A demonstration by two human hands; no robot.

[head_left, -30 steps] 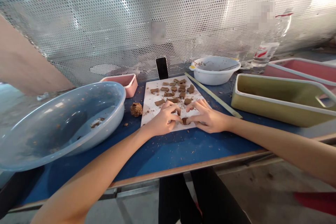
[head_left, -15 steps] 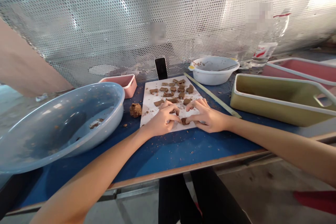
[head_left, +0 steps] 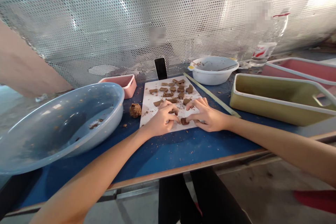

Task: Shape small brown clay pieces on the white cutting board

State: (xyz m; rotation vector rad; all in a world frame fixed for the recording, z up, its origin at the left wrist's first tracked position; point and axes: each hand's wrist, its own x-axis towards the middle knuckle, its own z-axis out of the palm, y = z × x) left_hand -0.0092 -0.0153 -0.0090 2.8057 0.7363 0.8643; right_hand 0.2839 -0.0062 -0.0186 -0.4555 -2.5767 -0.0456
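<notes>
A small dark brown piece of clay (head_left: 184, 121) lies near the front edge of a white board (head_left: 151, 112). My left hand (head_left: 166, 118) is at its left side, fingers curled and a fingertip against or very close to it. From the right, my right hand (head_left: 207, 116) touches the same piece with its thumb and bent fingers, so the two hands pinch it between them. Behind my hands, several shaped clay pieces (head_left: 168, 95) sit on the board among crumbs. A rough lump of clay (head_left: 135, 110) rests on the blue table just left of the board.
A large blue basin (head_left: 112, 112) stands at left, with a pink container (head_left: 130, 85) behind it. A phone (head_left: 160, 68) leans on the perforated metal screen (head_left: 118, 42). To the right are a pale strip (head_left: 212, 95), a white basin (head_left: 212, 77), a green bin (head_left: 273, 108) and a plastic bottle (head_left: 264, 50).
Both hands stay almost in place around the small clay piece. My left fingertip has shifted very slightly to the left, and more of the piece shows.
</notes>
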